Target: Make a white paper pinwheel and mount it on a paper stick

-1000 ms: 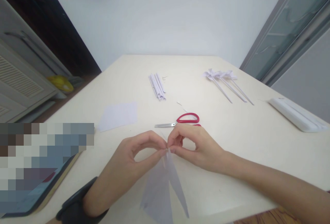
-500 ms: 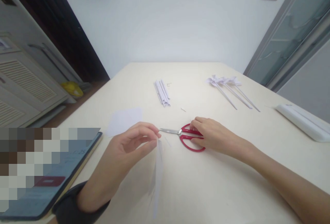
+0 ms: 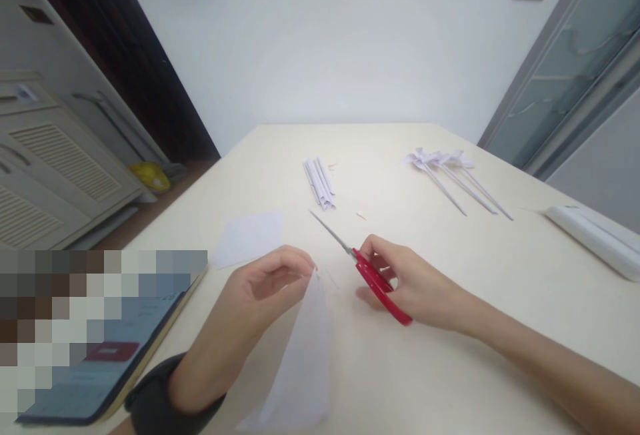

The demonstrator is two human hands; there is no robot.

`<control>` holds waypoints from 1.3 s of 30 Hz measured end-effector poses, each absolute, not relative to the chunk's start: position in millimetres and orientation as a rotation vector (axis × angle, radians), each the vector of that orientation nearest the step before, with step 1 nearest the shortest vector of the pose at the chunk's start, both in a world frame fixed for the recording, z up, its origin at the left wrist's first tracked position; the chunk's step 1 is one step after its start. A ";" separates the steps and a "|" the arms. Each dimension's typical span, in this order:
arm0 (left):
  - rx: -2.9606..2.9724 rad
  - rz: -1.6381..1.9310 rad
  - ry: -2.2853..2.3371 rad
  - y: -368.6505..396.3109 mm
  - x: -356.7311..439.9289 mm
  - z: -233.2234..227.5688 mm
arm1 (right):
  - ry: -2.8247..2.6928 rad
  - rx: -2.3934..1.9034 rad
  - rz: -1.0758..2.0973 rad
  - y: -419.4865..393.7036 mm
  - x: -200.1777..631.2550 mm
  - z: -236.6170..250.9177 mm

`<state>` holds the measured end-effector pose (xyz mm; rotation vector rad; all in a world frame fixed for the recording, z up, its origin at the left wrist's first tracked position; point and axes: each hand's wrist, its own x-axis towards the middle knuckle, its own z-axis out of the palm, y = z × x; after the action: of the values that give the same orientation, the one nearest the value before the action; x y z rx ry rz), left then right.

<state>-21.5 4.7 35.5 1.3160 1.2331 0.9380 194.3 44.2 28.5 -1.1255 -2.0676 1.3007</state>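
My left hand [image 3: 250, 308] pinches the top corner of a folded white paper [image 3: 303, 361], which hangs down toward me above the cream table [image 3: 450, 355]. My right hand [image 3: 410, 281] grips the red-handled scissors [image 3: 373, 275], lifted off the table. Their closed blades point up and to the left, toward the far side. A small gap separates the scissor blades from the pinched paper tip.
A flat white sheet [image 3: 249, 238] lies behind my left hand. Rolled paper sticks [image 3: 319, 181] sit mid-table, finished paper pinwheels [image 3: 453, 171] at the far right, a white box [image 3: 595, 238] at the right edge, a tablet [image 3: 105, 355] at the left.
My right hand let go of the paper, reached to the scissors on the table, and has picked them up. The left hand kept its pinch on the paper, which has turned to show its flat side.
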 end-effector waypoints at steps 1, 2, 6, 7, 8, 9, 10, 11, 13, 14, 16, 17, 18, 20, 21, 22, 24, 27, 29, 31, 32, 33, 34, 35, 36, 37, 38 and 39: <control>1.309 0.935 1.236 4.6 -21.5 34.6 | -2.081 -1.123 1.269 40.2 191.6 28.7; 1.300 0.931 1.236 4.3 -21.5 33.7 | -2.095 -1.124 1.247 36.6 189.6 29.1; 1.269 0.958 1.191 3.1 -20.2 30.1 | -2.142 -1.154 1.213 27.1 188.1 32.0; 1.274 0.964 1.176 3.0 -19.8 29.6 | -2.150 -1.156 1.214 26.1 188.4 32.1; 1.285 0.971 1.166 3.0 -19.4 29.4 | -2.152 -1.158 1.208 25.4 188.5 31.9; 1.301 0.975 1.163 3.2 -19.2 29.3 | -2.152 -1.160 1.201 25.1 188.5 31.1; 1.320 0.973 1.163 3.5 -19.1 29.4 | -2.151 -1.167 1.188 25.1 188.4 29.9; 1.341 0.977 1.165 3.9 -19.2 29.6 | -2.149 -1.181 1.161 25.2 188.0 28.5; 1.402 0.993 1.165 4.9 -19.3 30.0 | -2.161 -1.215 1.095 25.3 187.2 25.3; 1.441 1.000 1.161 5.2 -19.4 30.2 | -2.176 -1.226 1.063 25.3 186.7 23.9; 1.523 1.005 1.162 5.4 -19.5 30.0 | -2.203 -1.234 1.011 25.0 185.7 22.3; 1.560 0.999 1.171 5.1 -19.6 29.6 | -2.210 -1.234 0.995 24.9 185.2 22.0; 1.592 0.988 1.185 4.5 -19.7 29.1 | -2.211 -1.235 0.985 24.9 184.7 22.0; 1.653 0.982 1.216 3.2 -20.0 27.8 | -2.205 -1.240 0.966 25.2 183.9 22.2; 1.689 0.988 1.230 2.6 -20.2 27.2 | -2.200 -1.246 0.960 25.4 183.6 22.2; 1.726 0.997 1.241 2.2 -20.4 26.8 | -2.194 -1.254 0.958 25.6 183.4 22.0; 1.778 1.028 1.252 1.9 -20.4 26.5 | -2.194 -1.266 0.965 25.6 183.2 21.6; 1.766 1.038 1.247 2.4 -19.4 28.0 | -2.242 -1.236 0.958 24.0 183.2 22.4; 1.731 1.031 1.246 2.6 -18.6 30.0 | -2.288 -1.191 0.906 22.6 182.9 24.4; 1.697 1.019 1.252 2.5 -18.5 31.9 | -2.319 -1.155 0.824 22.0 182.5 27.0; 1.683 1.014 1.257 2.4 -18.7 32.6 | -2.329 -1.143 0.783 22.0 182.3 28.1; 1.671 1.010 1.264 2.4 -19.2 33.0 | -2.334 -1.135 0.746 22.1 182.0 29.0; 1.659 1.007 1.270 2.3 -19.7 33.2 | -2.338 -1.129 0.716 22.2 181.7 29.6; 1.647 1.010 1.274 2.4 -20.2 33.1 | -2.340 -1.124 0.693 22.4 181.5 30.0; 1.632 1.015 1.275 2.4 -20.6 32.9 | -2.342 -1.119 0.676 22.5 181.2 30.1; 1.613 1.022 1.272 2.5 -20.9 32.6 | -2.343 -1.113 0.660 22.5 180.9 30.0; 1.591 1.029 1.267 2.6 -21.0 32.2 | -2.346 -1.108 0.650 22.5 180.8 29.9; 1.565 1.034 1.262 2.6 -21.0 31.9 | -2.348 -1.104 0.641 22.4 180.7 29.7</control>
<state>-21.0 2.6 31.9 1.5647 1.2624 1.0341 180.7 22.4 29.7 -1.1043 -2.3475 0.6412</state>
